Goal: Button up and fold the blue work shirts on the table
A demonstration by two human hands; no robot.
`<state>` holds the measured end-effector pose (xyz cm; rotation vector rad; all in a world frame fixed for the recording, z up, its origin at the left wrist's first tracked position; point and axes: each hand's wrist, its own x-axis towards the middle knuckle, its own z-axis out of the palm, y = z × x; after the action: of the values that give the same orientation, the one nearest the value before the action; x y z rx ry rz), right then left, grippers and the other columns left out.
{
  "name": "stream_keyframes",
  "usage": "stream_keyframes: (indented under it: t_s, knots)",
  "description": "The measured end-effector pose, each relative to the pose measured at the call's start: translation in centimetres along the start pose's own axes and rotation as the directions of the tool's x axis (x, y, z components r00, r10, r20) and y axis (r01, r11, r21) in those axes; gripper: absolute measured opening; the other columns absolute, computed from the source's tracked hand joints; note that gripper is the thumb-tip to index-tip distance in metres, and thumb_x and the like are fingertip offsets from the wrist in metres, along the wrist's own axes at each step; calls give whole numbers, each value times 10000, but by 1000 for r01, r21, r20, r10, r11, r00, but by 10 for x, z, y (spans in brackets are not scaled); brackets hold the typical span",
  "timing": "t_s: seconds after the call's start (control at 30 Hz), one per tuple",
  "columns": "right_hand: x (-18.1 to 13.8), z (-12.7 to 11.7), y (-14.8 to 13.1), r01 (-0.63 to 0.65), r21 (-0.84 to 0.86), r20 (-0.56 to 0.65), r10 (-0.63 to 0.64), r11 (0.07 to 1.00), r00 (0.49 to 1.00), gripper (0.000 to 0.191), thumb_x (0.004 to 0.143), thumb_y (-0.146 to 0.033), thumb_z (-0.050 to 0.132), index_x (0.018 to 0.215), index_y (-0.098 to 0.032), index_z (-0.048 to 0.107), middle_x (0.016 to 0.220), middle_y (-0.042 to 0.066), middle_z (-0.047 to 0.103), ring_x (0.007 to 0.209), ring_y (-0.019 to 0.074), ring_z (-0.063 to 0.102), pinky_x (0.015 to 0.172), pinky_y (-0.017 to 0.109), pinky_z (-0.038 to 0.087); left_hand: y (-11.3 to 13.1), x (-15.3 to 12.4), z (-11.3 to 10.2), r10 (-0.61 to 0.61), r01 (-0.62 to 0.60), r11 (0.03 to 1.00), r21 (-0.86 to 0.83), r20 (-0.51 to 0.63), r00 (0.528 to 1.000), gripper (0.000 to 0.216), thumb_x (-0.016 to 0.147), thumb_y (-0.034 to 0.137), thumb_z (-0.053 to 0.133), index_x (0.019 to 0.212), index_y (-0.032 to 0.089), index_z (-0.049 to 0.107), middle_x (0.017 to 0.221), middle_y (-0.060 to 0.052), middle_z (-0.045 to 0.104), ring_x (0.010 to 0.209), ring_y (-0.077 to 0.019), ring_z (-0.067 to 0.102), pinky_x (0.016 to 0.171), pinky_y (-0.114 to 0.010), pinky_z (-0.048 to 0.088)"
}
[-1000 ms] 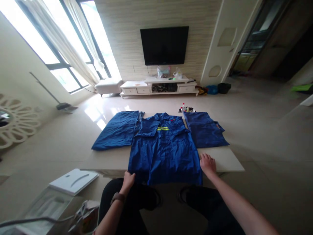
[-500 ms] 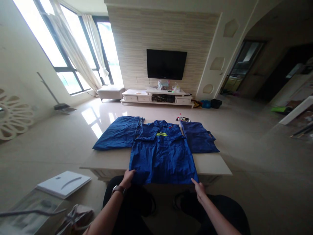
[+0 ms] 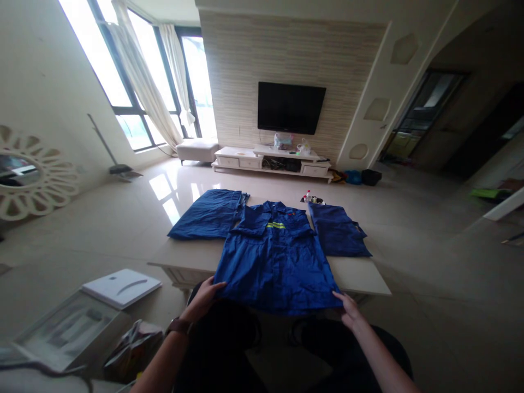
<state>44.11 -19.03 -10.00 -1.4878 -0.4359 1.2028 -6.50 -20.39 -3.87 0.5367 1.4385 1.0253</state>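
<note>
A blue work jacket (image 3: pixel 278 262) with yellow reflective strips on its chest lies front up on a low white table (image 3: pixel 364 275). Its collar points away from me and its sleeves are folded in over the front. My left hand (image 3: pixel 205 297) is closed on the lower left corner of the hem. The lower right corner is pinched in my right hand (image 3: pixel 347 308). Between my hands the hem hangs past the table's near edge. Folded blue garments flank the jacket: one (image 3: pixel 207 214) on the left, a darker one (image 3: pixel 338 229) on the right.
Behind the jacket, small bottles (image 3: pixel 309 196) stand at the table's far edge. A white box (image 3: pixel 121 287) rests on a clear plastic bin (image 3: pixel 69 327) at my left, near a bag (image 3: pixel 135 349). Farther off are a TV stand (image 3: pixel 245 159) and a wall-mounted television (image 3: pixel 291 108).
Both hands have moved apart and slightly toward me, drawing the jacket's hem wider and farther over the table edge. The camera view has turned a little to the left.
</note>
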Motion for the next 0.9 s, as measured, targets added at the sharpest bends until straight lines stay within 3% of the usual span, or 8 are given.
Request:
stream_keyframes:
  t_s: [0.1, 0.17, 0.23, 0.33, 0.4, 0.5, 0.7, 0.9]
  knots:
    - [-16, -17, -13, -44, 49, -72, 47, 998, 996, 533, 428, -250, 854, 939, -231, 704, 755, 5, 759, 704, 270, 749, 569, 325, 596, 3, -14, -10, -2, 2, 1000, -3, -77, 997, 503, 740, 187, 815, 1203, 190, 619, 1034, -81, 750, 794, -186, 732, 601, -233, 565]
    - [-35, -29, -27, 52, 33, -109, -49, 998, 993, 695, 420, -275, 881, 1084, -283, 677, 839, -15, 773, 762, 257, 754, 612, 311, 603, 11, -28, -16, 48, -52, 998, -25, -145, 988, 682, 713, 172, 806, 1341, 237, 548, 1029, -60, 737, 727, -166, 711, 552, -214, 532]
    - [-59, -40, -43, 120, -23, -44, -121, 993, 992, 753, 443, -323, 896, 1162, -314, 672, 980, -1, 782, 860, 262, 756, 707, 332, 622, 22, -45, -23, 106, -111, 993, -39, -130, 986, 754, 685, 167, 788, 1386, 271, 530, 989, -32, 727, 612, -132, 656, 481, -189, 472]
    - [-93, -53, -68, 140, -170, 27, -138, 975, 990, 514, 472, -413, 878, 951, -266, 761, 1018, 48, 774, 908, 298, 740, 725, 350, 623, 39, -67, -35, 147, -148, 987, -56, -32, 989, 460, 660, 196, 770, 1114, 213, 697, 929, -36, 725, 588, -123, 614, 448, -178, 444]
    - [-110, -58, -84, 138, -220, 16, -137, 966, 990, 418, 493, -462, 858, 842, -248, 776, 953, 70, 767, 866, 308, 730, 682, 359, 615, 48, -76, -40, 203, -212, 971, -115, -79, 976, 268, 646, 175, 759, 910, 199, 717, 937, -50, 730, 734, -162, 667, 531, -187, 522]
    - [-123, -57, -107, 108, -140, 43, -103, 984, 994, 394, 622, -511, 785, 927, -261, 786, 973, 93, 764, 859, 311, 732, 722, 405, 618, 59, -77, -40, 251, -290, 931, -220, -192, 949, 123, 710, 219, 682, 832, 203, 687, 877, -49, 720, 797, -186, 684, 604, -221, 583]
    - [-92, -26, -146, 62, 190, 226, -105, 980, 969, 399, 776, -442, 601, 1055, -201, 755, 1169, 177, 748, 1140, 314, 706, 982, 450, 584, 90, -42, -10, 234, -310, 801, -512, -209, 950, 165, 669, 114, 596, 819, 179, 614, 894, -72, 774, 876, -192, 755, 704, -224, 621]
    - [-4, 51, -180, -50, 322, 285, -46, 946, 957, 340, 858, -421, 515, 1030, -179, 681, 1148, 184, 752, 1144, 270, 710, 859, 357, 614, 133, 38, 30, 362, -456, 778, -432, -285, 888, 90, 796, 100, 656, 833, 142, 586, 861, -110, 768, 830, -202, 775, 749, -248, 631]
